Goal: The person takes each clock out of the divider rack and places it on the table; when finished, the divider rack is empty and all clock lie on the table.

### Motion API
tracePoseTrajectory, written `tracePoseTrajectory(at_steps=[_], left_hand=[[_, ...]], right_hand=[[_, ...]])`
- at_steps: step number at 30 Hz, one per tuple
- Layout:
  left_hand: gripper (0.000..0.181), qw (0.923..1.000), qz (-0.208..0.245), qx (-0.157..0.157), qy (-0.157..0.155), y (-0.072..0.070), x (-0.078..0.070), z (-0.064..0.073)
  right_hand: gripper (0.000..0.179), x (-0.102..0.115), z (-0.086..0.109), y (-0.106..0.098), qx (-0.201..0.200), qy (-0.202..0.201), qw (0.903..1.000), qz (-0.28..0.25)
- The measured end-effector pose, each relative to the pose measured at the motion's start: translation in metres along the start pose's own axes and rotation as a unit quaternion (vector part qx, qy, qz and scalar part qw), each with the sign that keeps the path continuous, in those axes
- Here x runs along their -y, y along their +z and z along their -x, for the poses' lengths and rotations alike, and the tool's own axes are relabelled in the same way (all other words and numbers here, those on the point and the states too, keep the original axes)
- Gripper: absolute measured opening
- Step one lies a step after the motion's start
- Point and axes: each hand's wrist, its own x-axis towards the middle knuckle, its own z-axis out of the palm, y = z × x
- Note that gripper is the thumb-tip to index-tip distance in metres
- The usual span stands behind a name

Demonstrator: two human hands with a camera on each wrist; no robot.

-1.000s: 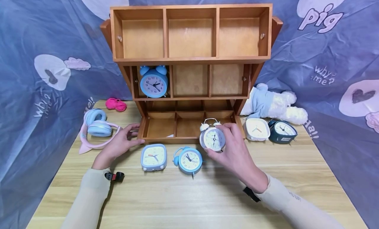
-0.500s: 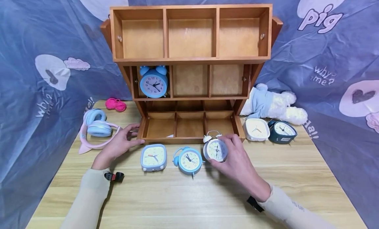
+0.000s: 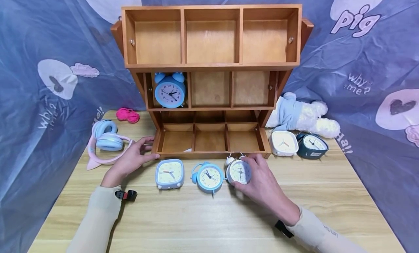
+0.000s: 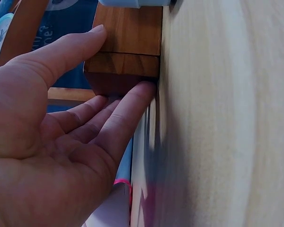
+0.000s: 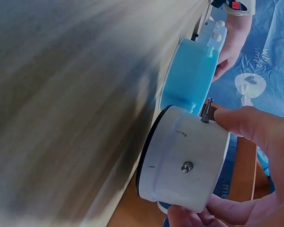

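Observation:
My right hand (image 3: 263, 185) grips a white twin-bell alarm clock (image 3: 240, 172), thumb on one side and fingers on the other. In the right wrist view this clock (image 5: 184, 156) has its black back rim close to the table; whether it touches, I cannot tell. Left of it lies a light-blue twin-bell clock (image 3: 210, 177), then a blue-rimmed square clock (image 3: 170, 174). My left hand (image 3: 132, 160) touches the lower left corner of a wooden shelf (image 3: 212, 68); in the left wrist view its extended thumb and fingers rest around that corner (image 4: 125, 66).
A blue twin-bell clock (image 3: 170, 93) stands in the shelf's middle-left compartment. Right of the shelf are a white square clock (image 3: 283, 143), a dark green clock (image 3: 312, 145) and a white plush toy (image 3: 301, 113). Headphones (image 3: 109, 141) and pink yarn (image 3: 127, 115) lie on the left.
My right hand has brought the white alarm clock down and toward me, from before the shelf's bottom row to beside the light-blue clock. The left hand has stayed put.

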Motion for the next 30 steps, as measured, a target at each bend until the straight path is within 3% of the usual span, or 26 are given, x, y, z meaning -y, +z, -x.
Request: tracePoseTrajectory(at_steps=[30], left_hand=[[0.081,1.0000,0.006,-0.001,0.003,0.0017,-0.0001,0.0006]], right_hand=[[0.079,-0.0060,0.0009,0.0031,0.041,0.010,0.9991,0.011]])
